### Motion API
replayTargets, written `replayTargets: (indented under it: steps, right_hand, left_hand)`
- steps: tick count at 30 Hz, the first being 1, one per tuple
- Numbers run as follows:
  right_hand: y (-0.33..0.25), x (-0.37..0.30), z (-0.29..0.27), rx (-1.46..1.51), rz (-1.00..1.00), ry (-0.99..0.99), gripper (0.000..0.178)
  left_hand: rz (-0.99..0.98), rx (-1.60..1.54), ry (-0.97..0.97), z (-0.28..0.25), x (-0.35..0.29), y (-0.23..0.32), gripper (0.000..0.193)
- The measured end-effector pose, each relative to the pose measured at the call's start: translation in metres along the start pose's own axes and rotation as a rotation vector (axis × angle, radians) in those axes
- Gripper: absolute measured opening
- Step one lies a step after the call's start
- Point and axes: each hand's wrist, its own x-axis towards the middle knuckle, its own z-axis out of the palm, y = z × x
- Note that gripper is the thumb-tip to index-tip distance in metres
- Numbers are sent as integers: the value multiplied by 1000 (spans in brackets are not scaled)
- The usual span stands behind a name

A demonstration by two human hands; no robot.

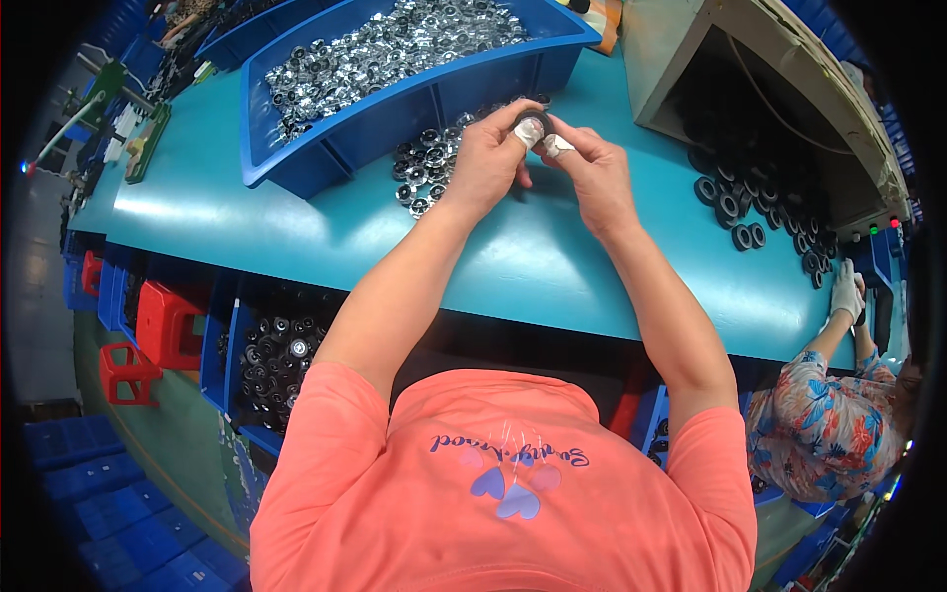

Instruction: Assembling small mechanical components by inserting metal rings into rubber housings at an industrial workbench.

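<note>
Between my two hands, over the teal tabletop point(385, 237), is a small round part with a black ring point(534, 117). My left hand point(485, 163) grips it from the left, its thumb wrapped in white tape. From the other side my right hand point(595, 173) pinches it, with white tape on that thumb too. Fingers cover most of the part, so its centre is hard to make out. Close beside my left hand lies a pile of shiny silver-and-black round parts point(424, 168).
A blue bin point(409, 99) full of shiny round parts stands at the far left. Black rings point(735, 202) are spread at the right, before a beige box-like housing point(671, 69). At far right works another person's gloved hand point(846, 291). Red stools point(168, 326) stand lower left.
</note>
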Motion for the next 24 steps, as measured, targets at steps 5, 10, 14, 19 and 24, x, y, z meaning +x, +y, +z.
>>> replayTargets:
  steps: [5,10,14,19,24]
  right_hand:
    - [3,-10,10,-114,-23,49,36]
    - [-6,-18,21,-236,-48,103,36]
    - [-3,-13,20,-225,-46,119,36]
    - [-9,1,7,94,133,38,34]
    - [-13,-3,7,149,109,0,31]
  left_hand:
    - [30,37,113,7,-4,0,25]
    - [0,83,178,8,-4,-5,24]
    - [-2,-6,148,8,-1,-8,25]
    - [-14,-126,-2,2,-1,-1,34]
    - [-16,-96,-11,2,-3,1,35]
